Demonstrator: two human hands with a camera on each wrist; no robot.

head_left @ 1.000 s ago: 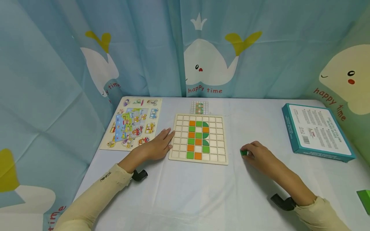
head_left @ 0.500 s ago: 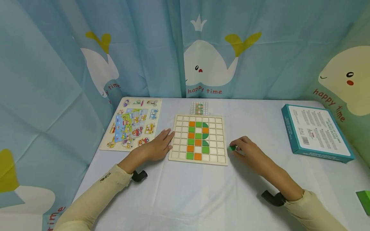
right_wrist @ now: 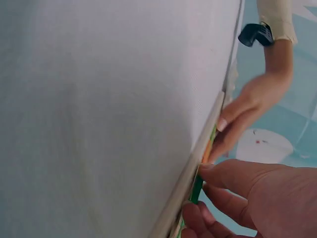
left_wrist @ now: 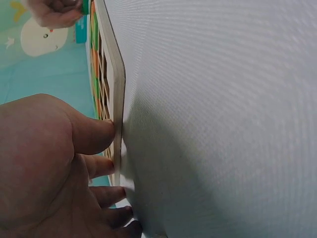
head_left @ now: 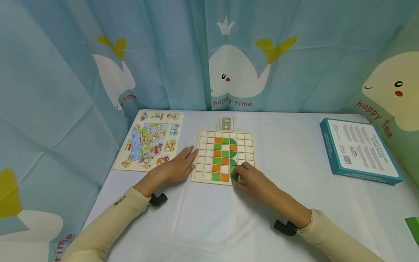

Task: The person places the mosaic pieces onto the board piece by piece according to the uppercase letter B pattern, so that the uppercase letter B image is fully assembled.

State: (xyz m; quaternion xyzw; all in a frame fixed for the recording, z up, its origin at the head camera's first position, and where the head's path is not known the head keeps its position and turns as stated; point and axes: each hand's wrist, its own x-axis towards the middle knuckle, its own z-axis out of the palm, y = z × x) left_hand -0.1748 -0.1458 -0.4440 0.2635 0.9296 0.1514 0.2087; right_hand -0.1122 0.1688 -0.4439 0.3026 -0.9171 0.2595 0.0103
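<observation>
A wooden grid board (head_left: 203,171) lies on the table, with orange, light green and dark green tiles in its middle columns. My left hand (head_left: 178,166) rests at the board's left edge, fingers fairly straight; in the left wrist view the thumb (left_wrist: 96,134) touches the rim. Between thumb and fingers, my right hand (head_left: 250,180) pinches a dark green tile (head_left: 234,177) over the bottom row, just right of an orange tile (head_left: 224,177). In the right wrist view this green tile (right_wrist: 197,188) shows at the board's edge, partly covered by fingers.
A small pattern card (head_left: 226,122) lies behind the board. To the left is a vehicle picture puzzle (head_left: 173,145) with a picture card on it. A teal box (head_left: 361,149) lies at the right, and a green object (head_left: 413,228) shows at the right edge.
My right hand has moved left from the bare table to the board's bottom row, carrying the dark green tile. My left hand has stayed at the board's left edge.
</observation>
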